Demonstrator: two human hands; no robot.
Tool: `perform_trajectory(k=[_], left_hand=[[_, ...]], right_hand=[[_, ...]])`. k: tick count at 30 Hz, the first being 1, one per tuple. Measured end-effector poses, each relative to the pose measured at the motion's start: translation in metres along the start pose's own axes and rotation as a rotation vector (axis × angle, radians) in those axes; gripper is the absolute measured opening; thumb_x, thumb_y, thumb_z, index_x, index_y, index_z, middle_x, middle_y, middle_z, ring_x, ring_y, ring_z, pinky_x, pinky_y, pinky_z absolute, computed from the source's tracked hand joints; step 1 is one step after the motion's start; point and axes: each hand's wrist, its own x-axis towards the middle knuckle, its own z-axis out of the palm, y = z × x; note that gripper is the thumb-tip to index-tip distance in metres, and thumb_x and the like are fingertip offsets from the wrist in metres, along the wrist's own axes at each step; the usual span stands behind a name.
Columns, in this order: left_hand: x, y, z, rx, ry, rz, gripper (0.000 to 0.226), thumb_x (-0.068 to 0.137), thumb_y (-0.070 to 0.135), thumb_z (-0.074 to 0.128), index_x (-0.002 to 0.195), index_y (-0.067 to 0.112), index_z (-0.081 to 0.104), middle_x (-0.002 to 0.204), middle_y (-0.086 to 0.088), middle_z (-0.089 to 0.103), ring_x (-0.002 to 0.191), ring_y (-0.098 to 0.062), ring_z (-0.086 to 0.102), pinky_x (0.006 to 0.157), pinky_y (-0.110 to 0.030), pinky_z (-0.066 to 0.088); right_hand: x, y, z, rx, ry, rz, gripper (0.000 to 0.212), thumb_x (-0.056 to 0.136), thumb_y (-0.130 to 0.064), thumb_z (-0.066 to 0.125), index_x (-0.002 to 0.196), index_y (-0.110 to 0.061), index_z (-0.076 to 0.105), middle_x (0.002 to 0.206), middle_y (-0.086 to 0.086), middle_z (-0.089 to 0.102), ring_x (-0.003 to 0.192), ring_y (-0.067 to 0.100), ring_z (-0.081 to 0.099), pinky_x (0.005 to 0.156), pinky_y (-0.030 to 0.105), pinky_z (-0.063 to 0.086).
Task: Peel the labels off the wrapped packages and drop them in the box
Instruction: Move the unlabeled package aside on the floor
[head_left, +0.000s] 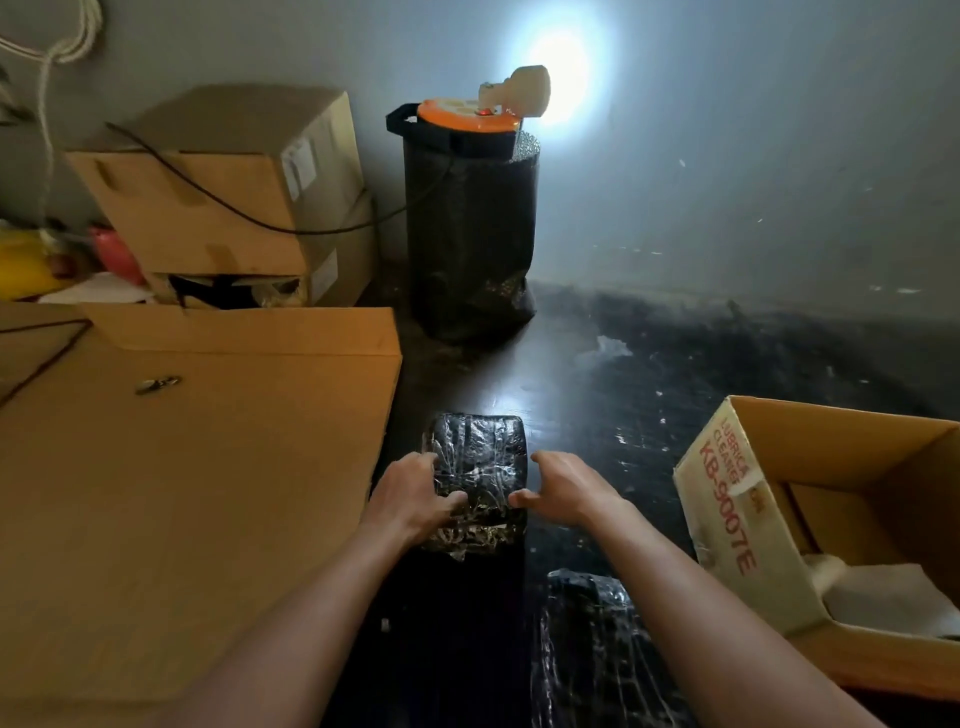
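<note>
From the head view, a black wrapped package (475, 488) lies on the dark floor in the lower middle of the frame, directly ahead of the two hands. Its long side runs away from the person, toward the tall black bin (470, 228) at the wall. The left hand (410, 496) sits on the package's left edge, fingers curled over the side and thumb pressed on the crinkled wrap near the close end. The right hand (563, 491) is at the right edge, fingers spread and half open, its thumb tip touching or just short of the wrap; I cannot tell whether it grips anything.

Both hands are equally near, one on each flank, so the package lies between them. No label shows plainly on the glossy top. The open box (727, 525) waits at the right of the frame, well apart from the package, nearer the right arm. A second wrapped package (592, 639) lies lower, between the forearms. Flat cardboard (182, 467) covers the left.
</note>
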Motion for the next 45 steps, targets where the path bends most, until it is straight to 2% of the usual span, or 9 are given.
perform_trajectory(k=[7,14,17,21,28,32,36,40,45], left_hand=[[0.018,-0.037,0.022,-0.193,-0.171,-0.095,0.118,0.071,0.068,0.075,0.16,0.024,0.011,0.156,-0.005,0.033,0.138,-0.025,0.041,0.108,-0.042,0.043],[0.031,-0.056,0.028,-0.522,-0.363,-0.122,0.13,0.063,0.061,0.086,0.16,0.027,0.006,0.164,-0.001,0.022,0.148,-0.022,0.028,0.119,-0.037,0.027],[0.032,-0.059,0.028,-0.564,-0.37,-0.123,0.132,0.061,0.053,0.091,0.16,0.026,0.008,0.164,0.001,0.022,0.148,-0.02,0.027,0.119,-0.035,0.025],[0.026,-0.06,0.025,-0.604,-0.334,-0.107,0.137,0.051,0.05,0.095,0.16,0.027,0.015,0.162,0.005,0.03,0.145,-0.016,0.033,0.118,-0.033,0.029],[-0.024,-0.067,0.0,-0.621,-0.251,-0.074,0.143,0.037,0.063,0.096,0.157,0.039,0.021,0.154,0.014,0.042,0.14,-0.011,0.043,0.116,-0.04,0.037],[-0.063,-0.073,-0.014,-0.606,-0.243,-0.076,0.147,0.034,0.065,0.096,0.157,0.04,0.019,0.153,0.012,0.044,0.137,-0.013,0.046,0.113,-0.043,0.04],[-0.104,-0.081,-0.019,-0.592,-0.249,-0.075,0.147,0.036,0.061,0.096,0.158,0.038,0.017,0.157,0.011,0.039,0.137,-0.013,0.045,0.114,-0.042,0.039],[-0.143,-0.089,-0.013,-0.608,-0.286,-0.112,0.144,0.043,0.046,0.099,0.159,0.034,0.015,0.156,0.013,0.038,0.137,-0.011,0.044,0.115,-0.036,0.036],[-0.178,-0.105,0.004,-0.601,-0.353,-0.142,0.146,0.04,0.052,0.098,0.159,0.035,0.016,0.158,0.013,0.036,0.139,-0.007,0.04,0.115,-0.031,0.034]], right_hand=[[0.017,-0.006,0.028,0.349,-0.02,0.073,0.097,0.069,-0.043,0.087,0.147,-0.023,0.032,0.138,0.003,0.053,0.128,0.024,0.051,0.097,0.031,0.041],[0.027,0.003,0.04,0.576,-0.077,0.174,0.136,0.056,-0.045,0.093,0.158,-0.023,0.006,0.151,-0.01,0.04,0.136,0.013,0.042,0.106,0.023,0.031],[0.036,0.014,0.05,0.623,-0.097,0.171,0.128,0.043,-0.059,0.094,0.15,-0.04,0.027,0.137,-0.016,0.058,0.123,0.006,0.057,0.11,0.033,0.04],[0.021,0.006,0.048,0.634,-0.047,0.11,0.086,0.056,-0.039,0.092,0.128,-0.051,0.046,0.12,-0.021,0.066,0.113,0.004,0.061,0.102,0.033,0.044],[-0.016,-0.015,0.055,0.7,-0.018,0.058,0.112,0.05,-0.048,0.094,0.145,-0.043,0.033,0.136,-0.022,0.053,0.124,0.004,0.051,0.105,0.028,0.039],[-0.051,-0.032,0.065,0.706,-0.006,0.07,0.126,0.056,-0.042,0.094,0.156,-0.029,0.017,0.154,-0.005,0.04,0.137,0.015,0.04,0.112,0.033,0.033],[-0.086,-0.047,0.087,0.693,-0.013,0.082,0.13,0.059,-0.045,0.092,0.157,-0.024,0.01,0.16,-0.002,0.027,0.145,0.019,0.028,0.117,0.039,0.027],[-0.114,-0.055,0.112,0.662,-0.06,0.106,0.132,0.062,-0.043,0.091,0.158,-0.022,0.003,0.162,0.0,0.023,0.146,0.019,0.026,0.116,0.036,0.027],[-0.144,-0.062,0.144,0.651,-0.114,0.147,0.13,0.069,-0.042,0.088,0.157,-0.021,-0.005,0.162,0.0,0.024,0.143,0.019,0.032,0.107,0.026,0.032]])
